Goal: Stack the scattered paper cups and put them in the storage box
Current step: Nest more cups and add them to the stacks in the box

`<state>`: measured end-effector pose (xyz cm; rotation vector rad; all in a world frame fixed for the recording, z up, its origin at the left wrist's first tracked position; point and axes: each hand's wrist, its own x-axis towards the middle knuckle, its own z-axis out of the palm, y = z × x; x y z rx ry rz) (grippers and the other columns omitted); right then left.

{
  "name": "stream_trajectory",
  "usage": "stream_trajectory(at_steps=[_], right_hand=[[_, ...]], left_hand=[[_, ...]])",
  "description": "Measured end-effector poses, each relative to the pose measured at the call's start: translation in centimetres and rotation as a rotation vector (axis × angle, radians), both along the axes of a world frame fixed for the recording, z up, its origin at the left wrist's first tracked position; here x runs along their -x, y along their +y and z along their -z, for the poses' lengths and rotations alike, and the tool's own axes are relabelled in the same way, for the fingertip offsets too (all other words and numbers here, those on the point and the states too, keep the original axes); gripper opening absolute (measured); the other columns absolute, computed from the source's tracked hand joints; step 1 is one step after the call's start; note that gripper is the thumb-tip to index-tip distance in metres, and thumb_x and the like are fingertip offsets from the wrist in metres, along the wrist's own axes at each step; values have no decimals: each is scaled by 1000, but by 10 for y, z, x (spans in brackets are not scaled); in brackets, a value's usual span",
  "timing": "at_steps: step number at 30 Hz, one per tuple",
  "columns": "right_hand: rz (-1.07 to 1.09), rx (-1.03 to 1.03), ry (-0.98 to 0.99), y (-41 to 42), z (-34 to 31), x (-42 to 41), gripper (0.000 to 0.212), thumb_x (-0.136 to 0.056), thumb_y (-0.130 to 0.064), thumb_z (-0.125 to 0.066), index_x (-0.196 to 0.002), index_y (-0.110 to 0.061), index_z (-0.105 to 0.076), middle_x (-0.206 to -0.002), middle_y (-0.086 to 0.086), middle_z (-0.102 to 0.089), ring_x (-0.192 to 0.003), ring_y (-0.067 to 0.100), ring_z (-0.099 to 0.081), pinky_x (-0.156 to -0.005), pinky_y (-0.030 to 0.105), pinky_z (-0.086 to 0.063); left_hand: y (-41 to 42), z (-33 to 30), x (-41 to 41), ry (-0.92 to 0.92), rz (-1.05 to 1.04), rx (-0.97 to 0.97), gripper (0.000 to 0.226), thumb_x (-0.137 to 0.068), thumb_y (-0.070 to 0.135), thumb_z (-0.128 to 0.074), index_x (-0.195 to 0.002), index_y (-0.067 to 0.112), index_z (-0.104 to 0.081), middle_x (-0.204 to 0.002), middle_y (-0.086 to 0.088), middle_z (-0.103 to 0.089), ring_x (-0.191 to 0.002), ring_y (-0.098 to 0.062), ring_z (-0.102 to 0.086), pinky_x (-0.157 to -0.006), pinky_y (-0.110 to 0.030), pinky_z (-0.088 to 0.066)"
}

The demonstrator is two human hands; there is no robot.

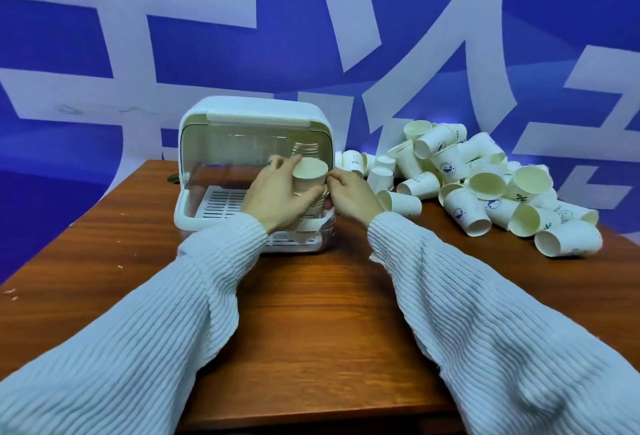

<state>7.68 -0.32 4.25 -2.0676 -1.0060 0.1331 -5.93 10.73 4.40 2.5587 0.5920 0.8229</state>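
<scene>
A white storage box [254, 112] with its front lid raised stands at the back middle of the wooden table. Inside it, at the right, an upright stack of paper cups [310, 171] rests on the slotted tray. My left hand [277, 192] curls round the left side of the stack. My right hand [349, 192] pinches the stack's right side at the box's right edge. A second stack of cups [304, 150] shows behind, deeper in the box. A big pile of loose white paper cups [485, 185] lies scattered to the right of the box.
The brown table [311, 313] stretches toward me, with bare wood between my sleeves. The table's left edge runs diagonally at the left. A blue wall with large white characters stands close behind the box and the pile.
</scene>
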Motion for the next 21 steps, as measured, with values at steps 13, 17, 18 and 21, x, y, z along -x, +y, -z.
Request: stream_trajectory(at_steps=[13,17,18,21], right_hand=[[366,340,-391,-59,25,-50,45,-97,-27,-52,-142,-31,-59,-159,13,-36,-145,35,-35,-116,45,-35],[369,446,-374,-80,36,-65,35,-99,-32,-51,-132,-31,-64,-153,6,-44,-134,38,-46,-103,45,-46],[402,413,-416,-84,36,-64,33,-99,-32,-51,-129,-28,-65,-148,5,-50,-128,38,-50,-97,44,-48],[469,178,-448,-94,29,-54,30,-96,-23,-52,-119,-23,-71,-128,6,-68,-116,33,-61,-90,40,-50]], left_hand=[[-29,44,8,-364,-67,-417,54,-96,50,-55,-138,16,-59,-148,-10,-52,-143,-32,-41,-116,-53,-31],[-55,60,3,-443,111,-502,53,-89,39,-66,-136,13,-61,-147,-13,-51,-145,-35,-39,-116,-53,-32],[-61,61,2,-441,175,-524,53,-90,37,-66,-136,13,-60,-148,-13,-50,-146,-34,-38,-116,-53,-32],[-75,62,4,-401,353,-516,54,-91,33,-67,-139,12,-59,-151,-14,-48,-147,-33,-38,-118,-49,-34]])
